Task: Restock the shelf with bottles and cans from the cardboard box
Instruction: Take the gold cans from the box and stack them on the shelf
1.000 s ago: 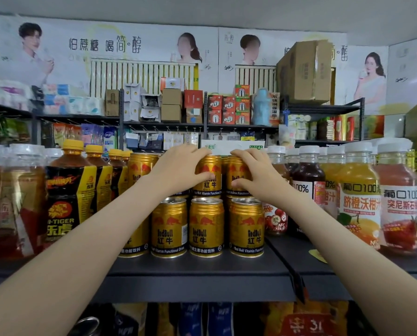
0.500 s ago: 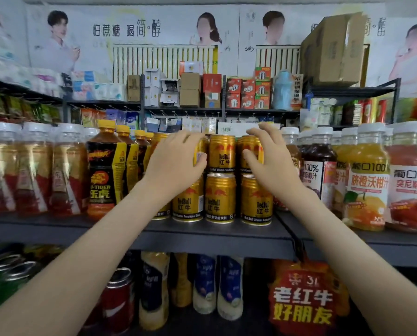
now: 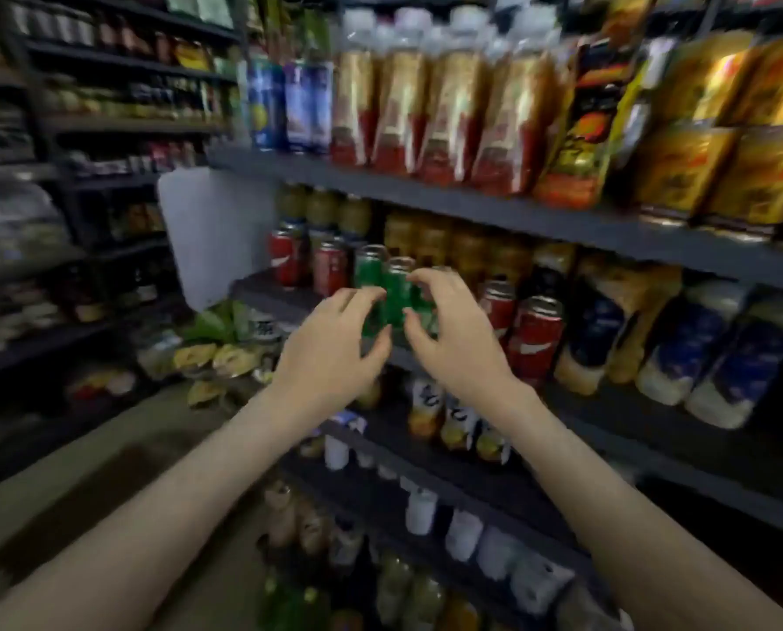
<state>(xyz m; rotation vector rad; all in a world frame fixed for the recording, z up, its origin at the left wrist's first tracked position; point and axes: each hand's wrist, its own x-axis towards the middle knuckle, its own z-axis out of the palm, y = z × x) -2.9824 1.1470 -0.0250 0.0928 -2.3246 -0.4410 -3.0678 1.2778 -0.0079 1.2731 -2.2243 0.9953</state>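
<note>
The view is blurred and tilted down to the left. My left hand (image 3: 335, 343) and my right hand (image 3: 453, 339) hover side by side in front of the shelf (image 3: 471, 211), fingers curled and apart, holding nothing. Behind them, on the second shelf level, stand green cans (image 3: 396, 284) between red cans (image 3: 535, 339). The gold cans (image 3: 685, 170) sit at the upper right on the top level, beside bottles of red-and-amber drink (image 3: 403, 102). No cardboard box is in view.
Dark blue-labelled bottles (image 3: 681, 352) fill the second level to the right. Lower levels hold small white-capped bottles (image 3: 462, 535). A white panel (image 3: 212, 230) stands at the shelf's left end. Another dark shelving row (image 3: 61, 175) lines the aisle floor (image 3: 107, 471) at left.
Both hands have let go of the gold cans and dropped away from the top level. My view has swung down and left, so lower shelf levels and the aisle floor now show.
</note>
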